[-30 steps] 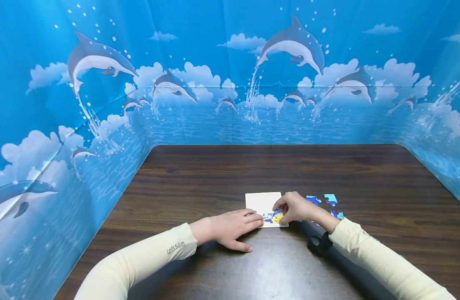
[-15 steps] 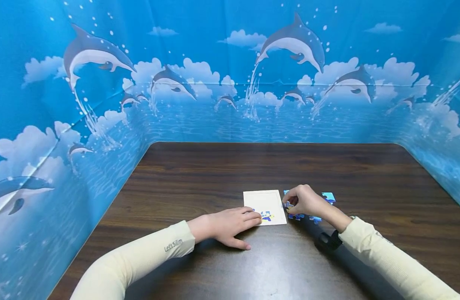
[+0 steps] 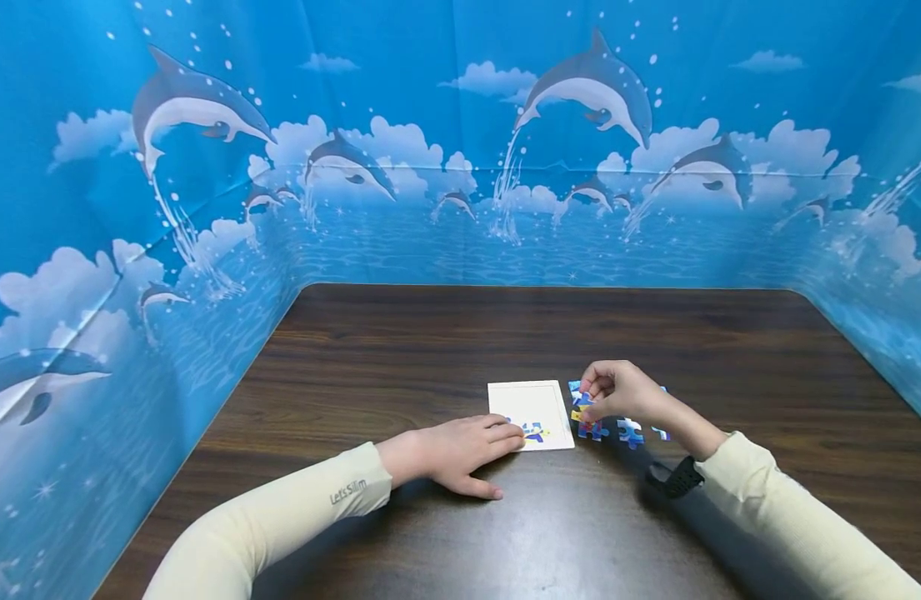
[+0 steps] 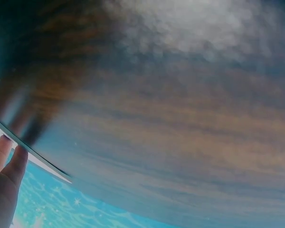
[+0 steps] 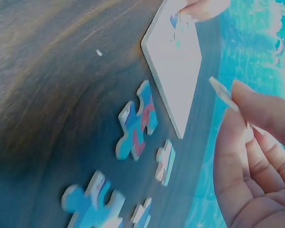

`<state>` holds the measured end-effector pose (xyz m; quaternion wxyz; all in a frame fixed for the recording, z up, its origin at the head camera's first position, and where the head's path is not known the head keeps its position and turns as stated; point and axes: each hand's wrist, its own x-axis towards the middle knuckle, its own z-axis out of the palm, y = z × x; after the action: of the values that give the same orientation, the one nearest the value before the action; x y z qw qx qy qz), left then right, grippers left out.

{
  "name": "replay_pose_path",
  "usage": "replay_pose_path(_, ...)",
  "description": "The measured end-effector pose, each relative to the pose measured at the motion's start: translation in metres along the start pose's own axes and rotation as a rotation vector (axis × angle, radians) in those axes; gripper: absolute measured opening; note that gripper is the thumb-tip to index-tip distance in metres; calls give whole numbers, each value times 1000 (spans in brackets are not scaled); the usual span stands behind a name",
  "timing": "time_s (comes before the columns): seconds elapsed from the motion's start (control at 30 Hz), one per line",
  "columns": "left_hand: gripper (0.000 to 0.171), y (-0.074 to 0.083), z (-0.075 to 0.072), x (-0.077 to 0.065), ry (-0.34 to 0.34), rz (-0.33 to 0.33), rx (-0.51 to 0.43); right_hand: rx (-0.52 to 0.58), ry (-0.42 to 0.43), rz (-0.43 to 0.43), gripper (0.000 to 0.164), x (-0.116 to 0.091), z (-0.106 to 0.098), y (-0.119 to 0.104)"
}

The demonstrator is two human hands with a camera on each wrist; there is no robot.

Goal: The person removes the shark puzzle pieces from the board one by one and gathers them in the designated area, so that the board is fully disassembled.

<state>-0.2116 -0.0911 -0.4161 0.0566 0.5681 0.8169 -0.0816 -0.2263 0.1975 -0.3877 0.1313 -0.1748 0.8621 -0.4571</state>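
My left hand [image 3: 463, 454] lies flat with its fingertips on the lower left of a pale puzzle board [image 3: 523, 398]. Beside those fingers, a small blue, white and yellow patch of puzzle picture [image 3: 533, 432] shows on the board. To the right of the board, my right hand [image 3: 621, 392] pinches a puzzle piece [image 5: 222, 94] between thumb and index finger, edge-on in the right wrist view and raised over the table. Below it lies a blue and red puzzle piece [image 5: 138, 123]. The left wrist view catches only some left fingers [image 4: 14, 166] at the board's edge.
More loose puzzle pieces lie right of the board, among them a blue and white piece [image 3: 630, 432] and a smaller piece [image 5: 166, 162]. The dark wooden table [image 3: 400, 350] is bordered by a blue dolphin curtain [image 3: 460, 242]. A black wrist strap [image 3: 678, 477] hangs by the right sleeve.
My right hand has lifted a piece with yellow on it from the board's lower right and carried it right, over the loose pieces. My left hand stays in place on the board.
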Motion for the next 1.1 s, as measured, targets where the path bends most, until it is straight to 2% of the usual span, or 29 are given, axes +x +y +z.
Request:
replay_pose_path(0.23,71,1,3,2,1,10,4,-4,-35,86,29,-17,-14,16)
replay_pose_path(0.47,71,1,5,3,14,10,17,90,-250,179,30,-45,-36,37)
replay_pose_path(0.57,71,1,4,3,8,5,13,93,-285,233,26,-59,-43,46)
replay_pose_path(0.7,71,1,2,2,0,0,7,63,-274,261,21,-72,-51,55)
replay_pose_path(0.8,71,1,2,1,-4,-3,7,-3,-258,261,20,-77,-55,58)
replay_pose_path(0.97,71,0,1,0,1,0,9,-64,-210,294,6,-79,-58,57)
replay_pose_path(1.1,71,1,1,0,-2,2,0,-96,-171,299,5,-77,-57,54)
